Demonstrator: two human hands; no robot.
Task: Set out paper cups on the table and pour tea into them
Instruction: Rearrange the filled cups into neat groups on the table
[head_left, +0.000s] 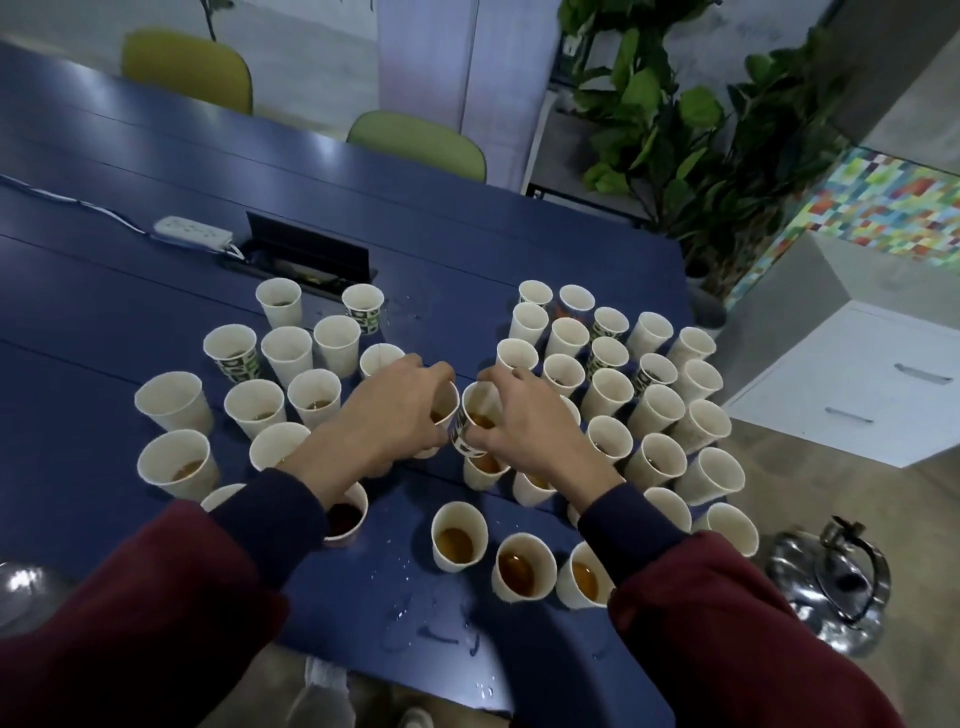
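Several white paper cups stand in two clusters on the blue table (104, 291), many with brown tea in them. My left hand (395, 415) grips a cup (447, 402) at the middle of the table. My right hand (524, 421) holds a neighbouring patterned cup (475, 410) with tea, tilted toward the left one. The two held cups touch rim to rim. A steel kettle (831, 582) sits low at the right, off the table's corner.
A white power strip (193, 231) and an open cable hatch (311, 254) lie behind the cups. Water drops (415, 618) wet the near edge. Two green chairs (421, 145) stand across the table. Plants (675, 130) and a white drawer cabinet (857, 384) are at the right.
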